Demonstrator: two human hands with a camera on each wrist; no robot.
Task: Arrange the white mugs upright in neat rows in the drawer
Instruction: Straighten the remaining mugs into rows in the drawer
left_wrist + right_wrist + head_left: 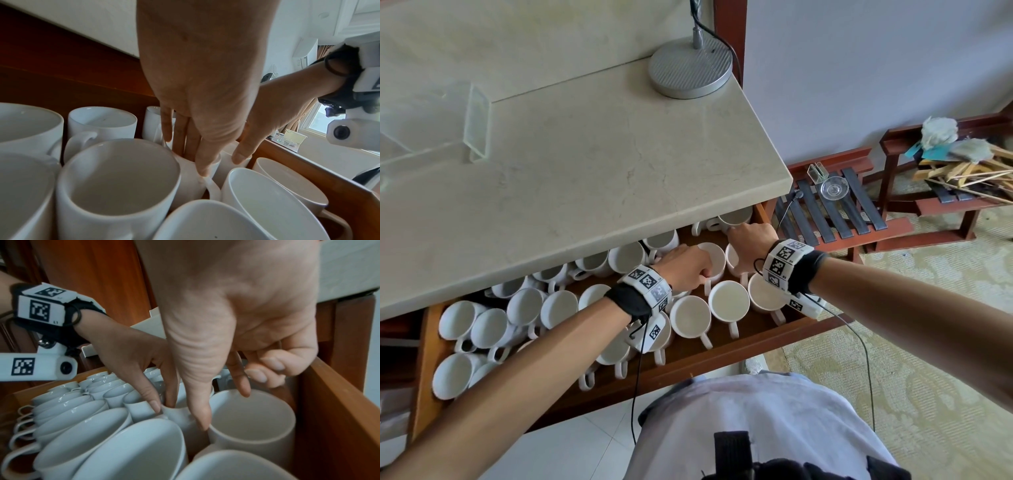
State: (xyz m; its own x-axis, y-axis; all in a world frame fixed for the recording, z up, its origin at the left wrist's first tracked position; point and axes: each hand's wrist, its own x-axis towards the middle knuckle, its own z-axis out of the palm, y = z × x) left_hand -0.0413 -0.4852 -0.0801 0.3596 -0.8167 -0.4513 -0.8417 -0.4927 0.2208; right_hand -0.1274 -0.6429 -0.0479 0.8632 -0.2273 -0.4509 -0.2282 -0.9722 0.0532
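An open wooden drawer point(722, 356) is full of white mugs. My left hand point(702, 270) grips one upright mug point(717, 260) by its rim, with fingers inside and thumb outside above the handle; the left wrist view shows this hand point(193, 160) and mug point(189, 175) close up. Just to its right, my right hand point(743, 260) pinches the rim of the neighbouring mug point(731, 255). In the right wrist view this hand point(224, 407) has its thumb outside and index finger inside that mug point(252, 418), other fingers curled. The two mugs stand almost touching near the drawer's right wall point(339, 402).
The marble countertop point(585, 171) overhangs the drawer's back rows. Upright mugs point(728, 301) stand in front of my hands; mugs at the left point(482, 325) lie tilted against each other. A lamp base point(690, 66) and clear box point(431, 120) sit on top. A wooden rack point(835, 212) stands right.
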